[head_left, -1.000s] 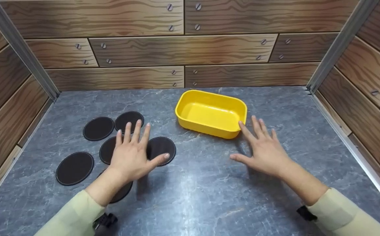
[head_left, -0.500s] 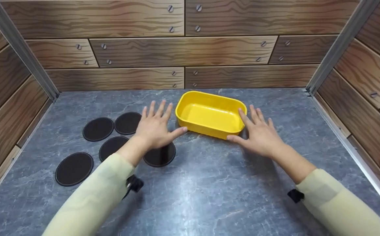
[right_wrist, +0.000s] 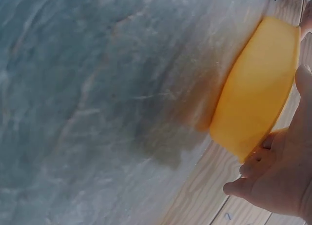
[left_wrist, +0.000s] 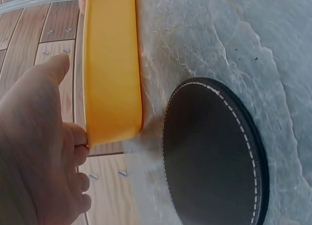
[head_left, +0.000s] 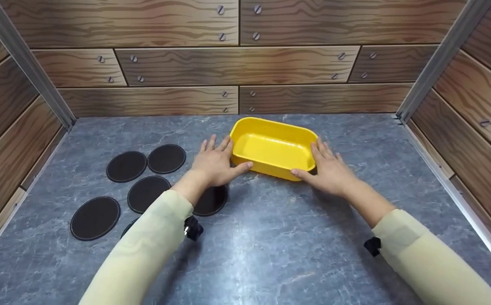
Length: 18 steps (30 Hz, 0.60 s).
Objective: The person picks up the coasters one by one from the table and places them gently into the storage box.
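Along the left wall, wood-grain panels dotted with screw heads run back to a metal corner post (head_left: pixel 25 63); no lettering or brand mark shows on them that I can read. On the grey marbled table (head_left: pixel 271 245) lies a cluster of round black coasters: the nearest one (head_left: pixel 95 217) sits toward the front left, two more (head_left: pixel 126 166) and (head_left: pixel 166 158) lie side by side farther back, and another (head_left: pixel 145 194) rests between them and the front. A further coaster (head_left: pixel 213 199) is partly hidden under the left forearm; the left wrist view shows it (left_wrist: pixel 212 152) close up, dark with pale stitching round its rim, lying just beside the tub. None carries a logo that I can make out.

The left hand (head_left: pixel 216 163) rests against the left end of the yellow tub (head_left: pixel 274 148), fingers laid nearly straight along the side wall and the thumb stretched along the near wall. The tub stands upright near the middle of the table, toward the back, plain and unlabelled, nothing visible inside. The right hand (head_left: pixel 330 171) meets the tub's right end in the same way, fingers extended up the side and thumb reaching across the near corner. Both sleeves are pale yellow. Beyond the right hand the table runs to a second metal post (head_left: pixel 436 59) and more screw-studded panelling
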### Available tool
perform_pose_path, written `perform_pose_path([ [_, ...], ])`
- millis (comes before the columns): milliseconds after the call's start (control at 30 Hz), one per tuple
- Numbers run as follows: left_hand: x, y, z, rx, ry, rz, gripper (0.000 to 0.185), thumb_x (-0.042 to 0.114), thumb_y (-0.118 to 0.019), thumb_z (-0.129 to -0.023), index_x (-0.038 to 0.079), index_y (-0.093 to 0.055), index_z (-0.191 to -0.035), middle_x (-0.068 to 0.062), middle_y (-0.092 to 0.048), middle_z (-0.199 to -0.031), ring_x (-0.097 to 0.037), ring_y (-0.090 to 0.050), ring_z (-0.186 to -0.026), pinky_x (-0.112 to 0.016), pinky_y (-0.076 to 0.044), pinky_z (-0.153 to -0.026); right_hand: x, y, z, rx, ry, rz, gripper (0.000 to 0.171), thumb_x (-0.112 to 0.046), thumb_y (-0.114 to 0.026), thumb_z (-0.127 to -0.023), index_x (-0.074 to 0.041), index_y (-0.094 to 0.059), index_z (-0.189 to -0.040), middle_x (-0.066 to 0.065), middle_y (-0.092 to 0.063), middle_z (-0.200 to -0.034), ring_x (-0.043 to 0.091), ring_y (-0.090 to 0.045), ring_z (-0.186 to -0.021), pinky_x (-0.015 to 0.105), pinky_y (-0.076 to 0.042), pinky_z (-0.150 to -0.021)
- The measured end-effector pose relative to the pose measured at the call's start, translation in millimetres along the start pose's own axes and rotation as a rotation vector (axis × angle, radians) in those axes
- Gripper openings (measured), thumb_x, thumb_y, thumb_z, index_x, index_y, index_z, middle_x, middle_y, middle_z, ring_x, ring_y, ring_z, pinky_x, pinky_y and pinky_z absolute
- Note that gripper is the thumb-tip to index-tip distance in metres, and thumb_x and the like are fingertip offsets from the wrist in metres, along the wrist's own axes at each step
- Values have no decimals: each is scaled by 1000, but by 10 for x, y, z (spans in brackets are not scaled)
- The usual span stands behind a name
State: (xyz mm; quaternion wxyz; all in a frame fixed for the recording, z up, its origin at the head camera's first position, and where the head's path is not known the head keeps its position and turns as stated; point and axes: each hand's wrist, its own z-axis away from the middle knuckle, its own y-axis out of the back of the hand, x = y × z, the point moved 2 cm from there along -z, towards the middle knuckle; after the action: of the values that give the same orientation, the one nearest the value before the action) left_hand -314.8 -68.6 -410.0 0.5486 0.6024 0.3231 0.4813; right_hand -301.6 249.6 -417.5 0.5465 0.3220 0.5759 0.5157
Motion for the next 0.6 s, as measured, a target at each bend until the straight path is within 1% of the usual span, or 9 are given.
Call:
perform_pose_path([
  [167, 35, 2, 50, -5, -3, -9, 104, 83, -33, -99, 6, -22, -169, -12, -20, -175, -40, -10, -161, -51, -6, -130, 18, -18, 2, 7, 17, -26, 122, -87, -37, -96, 5, 0, -167, 23, 8, -175, 44, 2, -161, 67, -4, -125],
  [300, 62, -2, 117, -6, -20, -19, 104, 82, -34, -100, 3, -24, -168, -16, -23, -174, -40, -14, -161, -51, -8, -130, 35, -26, 12, 14, 38, -39, 115, -83, -35, -99, 5, -2, -167, 23, 7, -175, 43, 0, -161, 68, -5, -125],
  [433, 102, -14, 226, -3, -36, -10, 104, 79, -38, -101, 0, -25, -167, -19, -23, -173, -42, -16, -160, -51, -10, -130, 63, -36, 42, 5, 47, -49, 116, -83, -38, -98, 3, -1, -168, 21, 8, -175, 41, -1, -161, 68, -3, -125],
  [600, 141, -55, 384, 4, -49, -18, 105, 78, -41, -101, -1, -24, -167, -21, -23, -172, -42, -18, -160, -52, -12, -130, 72, -55, 105, 1, 65, -35, 118, -85, -40, -96, 1, -1, -168, 19, 8, -175, 42, -6, -161, 68, -3, -125],
])
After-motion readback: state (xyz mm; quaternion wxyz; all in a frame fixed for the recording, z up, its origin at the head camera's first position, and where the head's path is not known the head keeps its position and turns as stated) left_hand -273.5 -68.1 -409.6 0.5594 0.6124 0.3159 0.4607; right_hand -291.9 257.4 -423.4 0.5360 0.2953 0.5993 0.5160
